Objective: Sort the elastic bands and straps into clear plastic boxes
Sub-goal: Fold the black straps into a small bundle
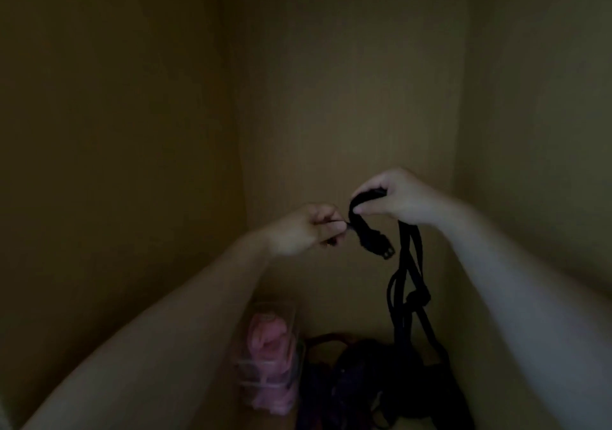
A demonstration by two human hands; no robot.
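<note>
The right hand (402,198) grips the black strap (367,235) above the dark pile (357,385), and the left hand (306,229) pinches its end — I think; it's dim. The hanging loops (406,284) look knotted — a tug could tighten them.

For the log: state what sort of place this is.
Probably a closet or cupboard corner: plain tan walls meet ahead, and a clear plastic box of pink bands sits beside a heap of dark straps.

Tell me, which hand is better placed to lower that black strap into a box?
Probably the right hand: it grips the folded black strap, whose loops hang from it. The left hand only pinches a thin end.
</note>
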